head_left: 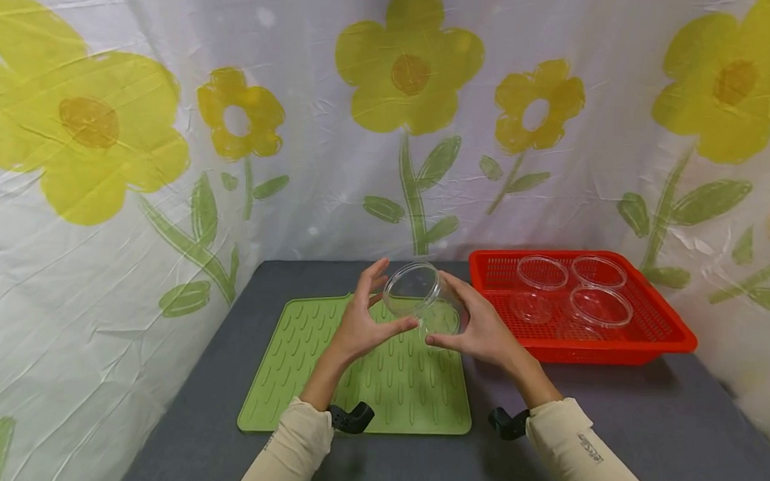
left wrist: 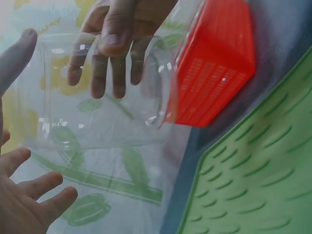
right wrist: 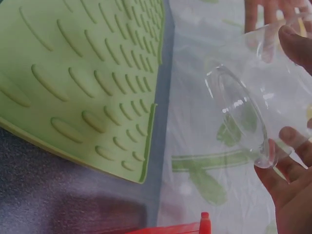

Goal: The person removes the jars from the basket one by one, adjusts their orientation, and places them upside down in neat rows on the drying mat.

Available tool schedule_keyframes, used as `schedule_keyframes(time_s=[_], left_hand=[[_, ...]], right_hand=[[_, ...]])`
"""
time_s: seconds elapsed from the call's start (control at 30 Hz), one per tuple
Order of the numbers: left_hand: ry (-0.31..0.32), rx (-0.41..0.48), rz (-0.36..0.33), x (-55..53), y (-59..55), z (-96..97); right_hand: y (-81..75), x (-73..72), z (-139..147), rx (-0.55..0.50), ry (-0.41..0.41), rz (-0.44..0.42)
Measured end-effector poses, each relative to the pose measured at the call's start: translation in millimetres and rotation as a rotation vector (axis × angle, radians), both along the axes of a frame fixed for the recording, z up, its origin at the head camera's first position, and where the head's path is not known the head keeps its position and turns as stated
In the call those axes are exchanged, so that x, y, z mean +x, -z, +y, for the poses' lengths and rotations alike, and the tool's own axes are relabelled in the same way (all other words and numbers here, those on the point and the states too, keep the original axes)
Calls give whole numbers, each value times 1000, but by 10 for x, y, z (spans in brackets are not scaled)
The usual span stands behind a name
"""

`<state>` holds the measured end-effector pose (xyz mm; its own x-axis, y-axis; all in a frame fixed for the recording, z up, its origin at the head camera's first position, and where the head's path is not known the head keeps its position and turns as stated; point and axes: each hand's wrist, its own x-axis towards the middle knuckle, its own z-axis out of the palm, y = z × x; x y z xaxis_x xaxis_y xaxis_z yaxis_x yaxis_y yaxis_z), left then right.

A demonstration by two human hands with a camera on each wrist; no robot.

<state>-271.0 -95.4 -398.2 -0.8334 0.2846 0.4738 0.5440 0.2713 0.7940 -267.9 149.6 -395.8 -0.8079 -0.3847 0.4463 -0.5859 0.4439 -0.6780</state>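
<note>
A clear plastic jar (head_left: 411, 289) is held tilted in the air above the green ridged mat (head_left: 313, 365), its wide rim turned toward the left. My right hand (head_left: 484, 325) grips the jar round its body near the base, thumb on the near side and fingers on the far side. Through the clear wall in the left wrist view, the right-hand fingers (left wrist: 108, 78) show. At the rim end, my left hand (head_left: 363, 325) has its fingers spread and fairly straight, with the thumb close by the rim. In the left wrist view the left fingers (left wrist: 51, 187) stand apart from the jar wall.
A red plastic basket (head_left: 623, 353) stands at the right on the dark grey table (head_left: 191, 411), with several clear jars (head_left: 602, 308) upright inside it. Behind the table hangs a white curtain (head_left: 310, 195) printed with yellow flowers. The mat lies left of the basket.
</note>
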Motion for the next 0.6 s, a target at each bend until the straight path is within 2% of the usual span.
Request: schedule_keyframes(time_s=[0.3, 0.6], left_hand=[[-18, -140, 64, 6, -87, -41], [-40, -328, 101, 2, -151, -20]], right_hand=[[-30, 13, -17, 187, 58, 61], [-40, 36, -49, 305, 55, 131]])
